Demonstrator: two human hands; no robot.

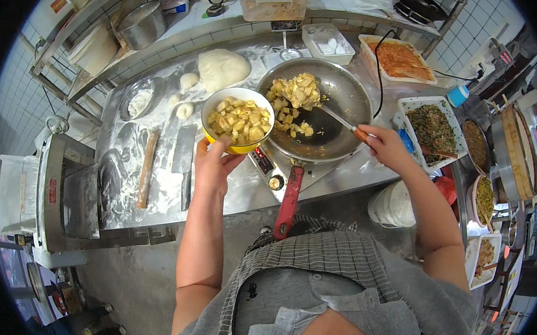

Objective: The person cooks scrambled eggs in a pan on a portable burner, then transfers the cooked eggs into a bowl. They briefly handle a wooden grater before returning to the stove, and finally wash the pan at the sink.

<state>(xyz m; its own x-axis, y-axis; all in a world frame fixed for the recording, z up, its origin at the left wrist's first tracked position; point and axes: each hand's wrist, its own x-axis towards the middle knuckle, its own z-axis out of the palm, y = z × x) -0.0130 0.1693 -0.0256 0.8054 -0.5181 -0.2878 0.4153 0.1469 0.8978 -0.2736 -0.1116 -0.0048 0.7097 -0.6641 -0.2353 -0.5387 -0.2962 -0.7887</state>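
Note:
My left hand (215,164) grips the near rim of a bowl (232,148), yellow outside and white inside, which holds cooked yellowish chunks (239,121). The bowl is held up beside the left edge of a frying pan (340,140). My right hand (382,145) is closed around the wooden grip of a metal ladle or turner (339,119). Its head, inside the pan, carries a heap of the same chunky food (302,91) and is mostly hidden under it. More chunks lie on the pan's left side. The pan's worn red handle (289,201) points towards me.
The pan rests on an induction cooker (274,179) with a lit display. Left lie a cleaver (185,161), a rolling pin (147,170) and dough (224,71) on a floured steel table (228,204). Tubs of red filling (397,60) and green filling (432,127) stand right; a cord (380,77) hangs behind the pan.

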